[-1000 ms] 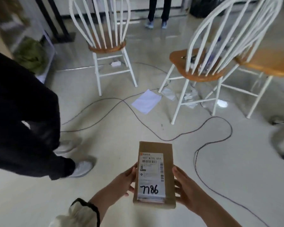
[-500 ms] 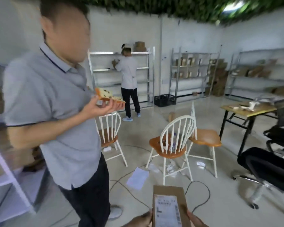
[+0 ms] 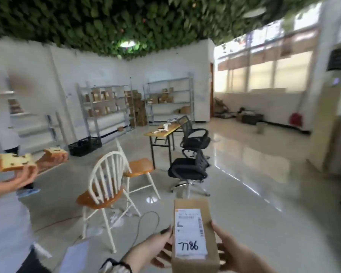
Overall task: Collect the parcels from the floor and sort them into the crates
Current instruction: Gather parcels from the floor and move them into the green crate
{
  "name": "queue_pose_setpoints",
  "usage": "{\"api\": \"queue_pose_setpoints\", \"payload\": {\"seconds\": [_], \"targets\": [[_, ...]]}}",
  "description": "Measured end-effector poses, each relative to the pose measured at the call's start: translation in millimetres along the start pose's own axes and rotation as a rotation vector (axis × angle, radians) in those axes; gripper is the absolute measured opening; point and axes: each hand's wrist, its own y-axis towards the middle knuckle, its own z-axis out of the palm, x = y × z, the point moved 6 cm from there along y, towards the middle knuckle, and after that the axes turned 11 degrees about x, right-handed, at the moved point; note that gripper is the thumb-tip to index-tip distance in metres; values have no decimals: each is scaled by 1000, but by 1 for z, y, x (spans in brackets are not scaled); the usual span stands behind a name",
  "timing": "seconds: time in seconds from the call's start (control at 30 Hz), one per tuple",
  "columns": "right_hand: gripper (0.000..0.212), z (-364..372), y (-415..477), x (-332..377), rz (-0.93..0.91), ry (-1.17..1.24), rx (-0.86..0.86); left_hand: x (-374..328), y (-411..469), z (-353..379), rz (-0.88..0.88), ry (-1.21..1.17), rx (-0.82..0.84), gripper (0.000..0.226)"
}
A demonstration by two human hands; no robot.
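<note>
I hold a flat brown cardboard parcel (image 3: 193,233) in front of me at the bottom of the view. Its white shipping label carries the handwritten number 7786. My left hand (image 3: 156,251) grips the parcel's left edge, with the thumb up along the side. My right hand (image 3: 234,251) grips its right edge. A black plastic crate (image 3: 85,146) stands on the floor by the metal shelves at the back left.
A person at the left edge holds slices of bread (image 3: 16,162). Two white wooden chairs (image 3: 106,186) stand just ahead, with cables (image 3: 146,219) and paper on the floor. Two black office chairs (image 3: 189,168) and a table (image 3: 161,131) lie further back. Shelves with boxes (image 3: 106,103) line the far wall.
My view has lifted from the floor and swung right across the room. The parcel stays held in both hands. The person beside me has slid to the left edge.
</note>
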Motion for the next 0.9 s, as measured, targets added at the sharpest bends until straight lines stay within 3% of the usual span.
{"api": "queue_pose_setpoints", "payload": {"seconds": [0.07, 0.2, 0.3, 0.4, 0.5, 0.6, 0.7, 0.9], "targets": [[56, -69, -52, -16, -91, -13, -49, -26, 29, 82, -68, 82, 243, 59], [67, -197, -183, -45, -74, 134, -442, -101, 14, 263, 70, 182, 632, 57], [65, -263, -306, -69, -302, 250, -566, -151, 4, 408, 185, 325, 806, 57], [54, -318, -424, -115, -393, 318, -778, -179, -32, 551, 233, 429, 998, 65], [51, -343, -532, -167, -419, 432, -1018, -187, -84, 678, 272, 497, 1152, 66], [71, -354, -622, -226, -446, 531, -1217, -184, -148, 786, 273, 660, 1286, 64], [76, -349, -694, -281, -449, 654, -1395, -174, -210, 874, 276, 801, 1436, 66], [60, -328, -783, -364, -518, 867, -1673, -143, -315, 992, 312, 1027, 1724, 62]]}}
